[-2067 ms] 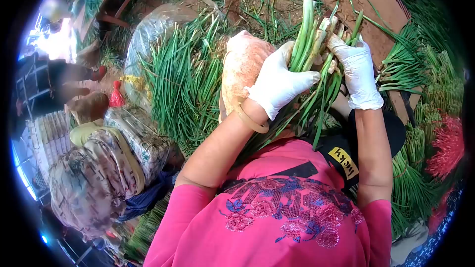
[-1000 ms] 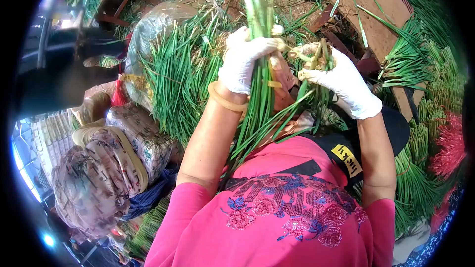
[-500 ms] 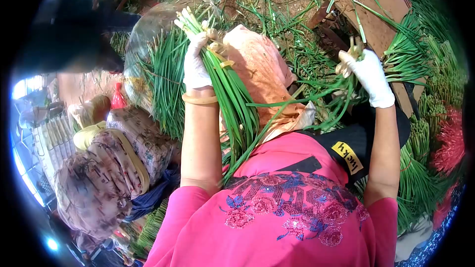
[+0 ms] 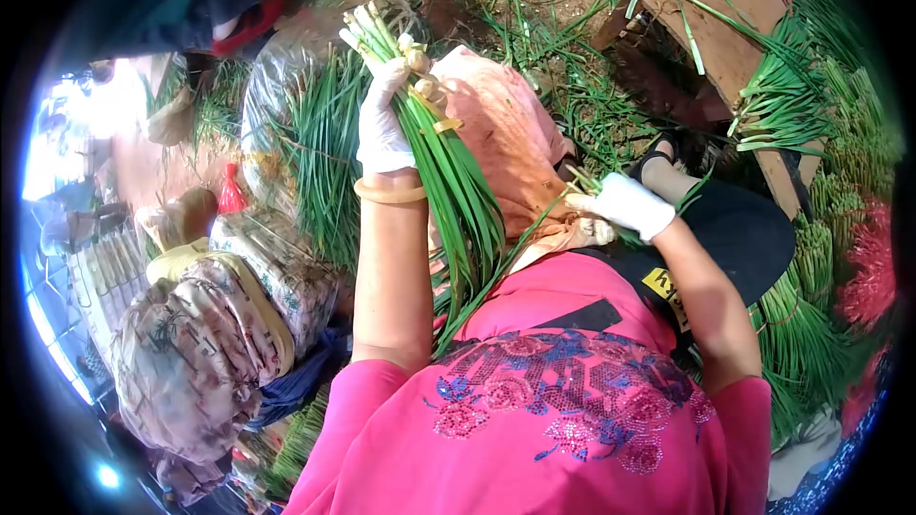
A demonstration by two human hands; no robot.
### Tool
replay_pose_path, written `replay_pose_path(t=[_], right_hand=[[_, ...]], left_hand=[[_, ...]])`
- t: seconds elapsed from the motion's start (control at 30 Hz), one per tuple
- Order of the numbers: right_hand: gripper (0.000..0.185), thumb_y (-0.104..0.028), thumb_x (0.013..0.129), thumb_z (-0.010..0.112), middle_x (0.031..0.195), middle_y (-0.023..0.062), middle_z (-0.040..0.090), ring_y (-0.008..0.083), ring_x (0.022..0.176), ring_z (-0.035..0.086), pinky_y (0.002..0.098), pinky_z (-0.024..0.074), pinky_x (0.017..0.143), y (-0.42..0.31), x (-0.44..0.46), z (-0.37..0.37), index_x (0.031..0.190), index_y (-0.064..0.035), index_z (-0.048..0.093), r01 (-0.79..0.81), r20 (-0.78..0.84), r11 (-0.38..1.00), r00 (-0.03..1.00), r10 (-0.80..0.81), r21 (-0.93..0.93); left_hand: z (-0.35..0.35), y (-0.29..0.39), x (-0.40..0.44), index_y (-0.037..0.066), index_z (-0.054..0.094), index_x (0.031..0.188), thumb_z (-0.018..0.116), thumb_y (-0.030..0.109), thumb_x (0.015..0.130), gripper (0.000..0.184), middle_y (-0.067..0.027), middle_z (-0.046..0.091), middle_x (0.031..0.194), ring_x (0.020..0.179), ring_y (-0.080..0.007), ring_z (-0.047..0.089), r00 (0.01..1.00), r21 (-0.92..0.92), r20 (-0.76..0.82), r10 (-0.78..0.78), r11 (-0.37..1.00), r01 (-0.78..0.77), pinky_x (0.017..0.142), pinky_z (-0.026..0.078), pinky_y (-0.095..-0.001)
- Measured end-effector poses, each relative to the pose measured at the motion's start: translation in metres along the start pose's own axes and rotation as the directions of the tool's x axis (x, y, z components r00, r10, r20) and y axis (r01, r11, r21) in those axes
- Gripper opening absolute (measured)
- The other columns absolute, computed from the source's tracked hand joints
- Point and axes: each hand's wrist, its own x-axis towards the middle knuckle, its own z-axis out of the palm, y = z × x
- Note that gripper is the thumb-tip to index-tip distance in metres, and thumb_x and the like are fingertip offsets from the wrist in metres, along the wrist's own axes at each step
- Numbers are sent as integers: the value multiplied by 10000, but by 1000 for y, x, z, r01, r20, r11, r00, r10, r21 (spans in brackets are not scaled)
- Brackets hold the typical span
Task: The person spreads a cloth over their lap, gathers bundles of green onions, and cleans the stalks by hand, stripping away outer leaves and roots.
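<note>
My left hand, in a white glove with tan finger covers, is closed round a thick bunch of green chives. Their pale stem ends point up and away, and the long leaves hang down along my forearm towards my lap. A yellowish band shows round the bunch just below my fingers. My right hand, gloved too, is closed on a few loose chive stalks over my lap, close to an orange cloth on my knee. Its fingertips are partly hidden.
More chives lie on a wooden board at upper right and in a heap left of my left hand. Loose leaves litter the ground. A person in patterned clothes sits at left; another in dark clothes is at upper left.
My right hand has come down and left from beside the board to over my lap, with stalks in it. My left hand holds its bunch nearly still. The person at upper left has shifted.
</note>
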Motion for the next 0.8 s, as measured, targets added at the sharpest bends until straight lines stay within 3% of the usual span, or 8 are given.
replay_pose_path(t=[0.03, 0.17, 0.3, 0.37, 0.53, 0.63, 0.7, 0.8], right_hand=[[685, -622, 731, 584, 667, 238, 599, 384, 586, 591, 421, 452, 568, 5, 8, 15, 725, 62, 622, 27, -60, 998, 998, -23, 64], [313, -342, 811, 669, 568, 6, 573, 77, 454, 503, 236, 359, 423, -31, 11, 25, 739, -38, 655, -133, 82, 792, 991, 105, 596], [443, -466, 794, 641, 615, 26, 588, 103, 546, 518, 283, 414, 528, -25, 24, 34, 799, -23, 648, 11, -34, 872, 999, 7, 489], [407, -392, 793, 667, 644, 38, 612, 133, 531, 552, 276, 418, 515, -35, 20, 24, 768, 13, 635, -129, 65, 622, 990, 125, 772], [287, -292, 794, 668, 640, 43, 618, 118, 510, 537, 269, 409, 506, -46, 23, 17, 733, -12, 654, 78, -81, 781, 996, -36, 619], [206, -229, 796, 599, 607, -7, 573, 84, 490, 491, 224, 373, 469, -64, -11, -33, 715, -50, 662, 168, -196, 618, 980, -23, 768], [193, -193, 826, 569, 495, -34, 433, 63, 405, 390, 220, 328, 400, -74, -47, -92, 774, -21, 641, 466, -478, 395, 875, -74, 792], [190, -193, 862, 538, 522, -34, 435, 62, 405, 377, 210, 347, 420, -71, -126, -195, 792, -26, 597, 841, -885, 381, 454, -106, 385]], left_hand=[[0, -2, 1, 83, 500, 1136, 564, 91, 832, 311, -26, 568, 887, 630, -115, 504, 1000, 10, -5, -1, 1000, 1, 589, 420, -261], [8, -12, -1, 68, 516, 1122, 568, 83, 829, 299, -28, 577, 886, 623, -111, 494, 998, 72, -59, 8, 997, -3, 584, 409, -256], [17, -22, -2, 49, 498, 1114, 571, 89, 827, 299, -19, 574, 872, 621, -102, 496, 1000, 147, 11, -26, 989, 24, 583, 417, -236], [24, -28, -4, 51, 492, 1103, 574, 105, 828, 292, -16, 573, 871, 625, -102, 500, 999, 206, -42, -3, 978, 12, 587, 416, -230], [26, -37, -3, 54, 491, 1138, 584, 150, 834, 332, -24, 588, 893, 647, -123, 525, 999, 252, -43, -20, 967, 30, 596, 436, -250], [18, -32, 0, 47, 482, 1196, 597, 174, 834, 401, -36, 604, 926, 670, -139, 548, 997, 262, -62, -34, 964, 49, 601, 461, -258], [6, -29, 1, 20, 521, 1180, 604, 136, 820, 388, -77, 627, 964, 759, -151, 586, 995, 166, -57, -84, 982, 92, 678, 496, -257], [3, -35, 4, 23, 490, 1237, 600, 160, 830, 443, -93, 620, 1024, 842, -149, 583, 991, 207, -71, -111, 970, 123, 732, 490, -263]])
